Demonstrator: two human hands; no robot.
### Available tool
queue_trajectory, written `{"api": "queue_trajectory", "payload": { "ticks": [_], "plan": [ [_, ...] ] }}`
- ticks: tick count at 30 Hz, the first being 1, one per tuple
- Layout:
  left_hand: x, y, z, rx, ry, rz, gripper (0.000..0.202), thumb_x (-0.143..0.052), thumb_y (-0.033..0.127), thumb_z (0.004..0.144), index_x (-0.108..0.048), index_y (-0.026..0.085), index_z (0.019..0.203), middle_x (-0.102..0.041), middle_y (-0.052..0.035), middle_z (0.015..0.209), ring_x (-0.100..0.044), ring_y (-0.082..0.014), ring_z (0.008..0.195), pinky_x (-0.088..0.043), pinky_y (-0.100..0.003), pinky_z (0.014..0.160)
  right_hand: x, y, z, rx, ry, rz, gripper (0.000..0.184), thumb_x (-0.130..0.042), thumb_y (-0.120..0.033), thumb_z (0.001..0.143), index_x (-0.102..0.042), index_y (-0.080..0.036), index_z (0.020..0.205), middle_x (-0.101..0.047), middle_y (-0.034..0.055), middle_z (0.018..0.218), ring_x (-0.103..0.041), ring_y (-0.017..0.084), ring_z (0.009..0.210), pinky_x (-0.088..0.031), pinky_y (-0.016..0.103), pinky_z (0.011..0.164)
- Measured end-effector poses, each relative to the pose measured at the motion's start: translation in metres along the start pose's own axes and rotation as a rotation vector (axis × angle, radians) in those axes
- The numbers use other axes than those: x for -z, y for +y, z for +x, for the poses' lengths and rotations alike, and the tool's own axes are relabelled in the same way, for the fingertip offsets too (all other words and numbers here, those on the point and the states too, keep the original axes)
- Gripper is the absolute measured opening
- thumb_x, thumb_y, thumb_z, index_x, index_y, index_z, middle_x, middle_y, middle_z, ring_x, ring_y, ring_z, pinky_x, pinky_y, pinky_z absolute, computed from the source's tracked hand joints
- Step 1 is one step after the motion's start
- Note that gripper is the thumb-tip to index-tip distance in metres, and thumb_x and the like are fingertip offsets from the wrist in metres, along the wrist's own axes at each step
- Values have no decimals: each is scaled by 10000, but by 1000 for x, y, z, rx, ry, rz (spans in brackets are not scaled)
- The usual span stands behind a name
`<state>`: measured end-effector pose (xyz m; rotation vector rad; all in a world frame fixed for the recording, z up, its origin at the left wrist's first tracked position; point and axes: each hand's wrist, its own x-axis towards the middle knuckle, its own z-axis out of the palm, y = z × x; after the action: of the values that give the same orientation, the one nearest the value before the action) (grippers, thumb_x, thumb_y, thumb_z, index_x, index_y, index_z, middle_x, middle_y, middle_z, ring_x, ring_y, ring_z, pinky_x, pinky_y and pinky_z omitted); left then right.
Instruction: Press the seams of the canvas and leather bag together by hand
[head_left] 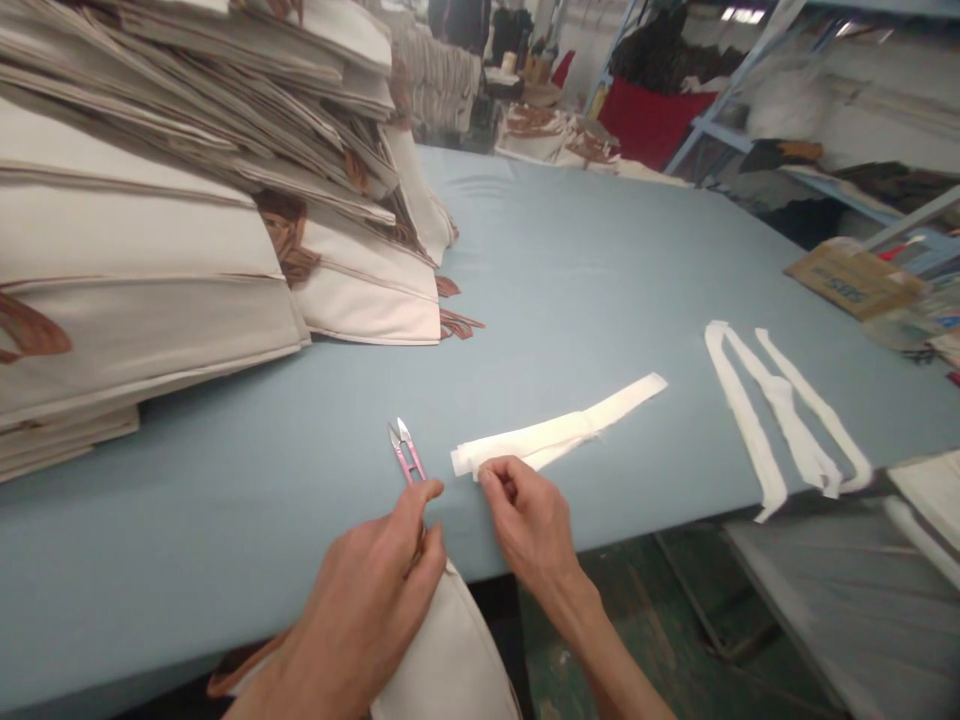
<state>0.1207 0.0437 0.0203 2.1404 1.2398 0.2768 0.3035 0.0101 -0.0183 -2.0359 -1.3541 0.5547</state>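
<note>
My left hand (379,590) grips pink thread snips (406,455) by their rear end, blades pointing away over the light blue table (300,480). My right hand (525,520) pinches the near end of a folded cream fabric strip (559,432) that lies flat and runs off to the right. A cream fabric piece with a brown edge (442,670) lies under my left forearm at the table's front edge.
Tall stacks of cream bags with brown handles (187,200) fill the table's left side. Loose cream strips (787,425) lie near the right edge. A cardboard box (851,278) and blue shelving (825,150) stand to the right, with more stacks (555,135) at the far end.
</note>
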Motion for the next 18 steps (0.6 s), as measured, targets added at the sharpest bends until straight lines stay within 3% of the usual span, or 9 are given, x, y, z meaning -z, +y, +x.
{"api": "queue_trajectory", "payload": {
  "ticks": [4,8,13,18],
  "plan": [
    [-4,16,19,-29,-151,193,474,-404,204,1019,-533,226,1475,-798,-48,825,-789,-280,773,-487,-317,643,7,5,1,-65,2,189,300,-521,-397,991,-673,-223,799,-673,-22,663,-600,162,591,-406,252,557],
    [-11,29,43,-78,-298,402,610,-411,133,1016,-371,172,1623,-820,-121,958,-799,-320,898,-554,-362,725,20,15,2,-103,79,350,298,-540,-433,972,-663,-211,815,-642,-22,669,-579,160,601,-436,260,570],
    [-19,34,61,-51,-342,507,621,-428,130,1013,-377,138,1632,-812,-170,955,-795,-366,899,-584,-430,745,64,50,18,-187,301,538,293,-649,-472,926,-637,-205,808,-633,-28,684,-517,129,559,-438,242,536],
    [-21,36,63,-29,-347,574,626,-398,130,1015,-372,161,1640,-815,-164,930,-799,-370,885,-584,-428,725,108,93,61,-271,442,848,268,-621,-454,943,-663,-193,894,-724,41,907,-685,175,777,-484,206,472]
  ]
}}
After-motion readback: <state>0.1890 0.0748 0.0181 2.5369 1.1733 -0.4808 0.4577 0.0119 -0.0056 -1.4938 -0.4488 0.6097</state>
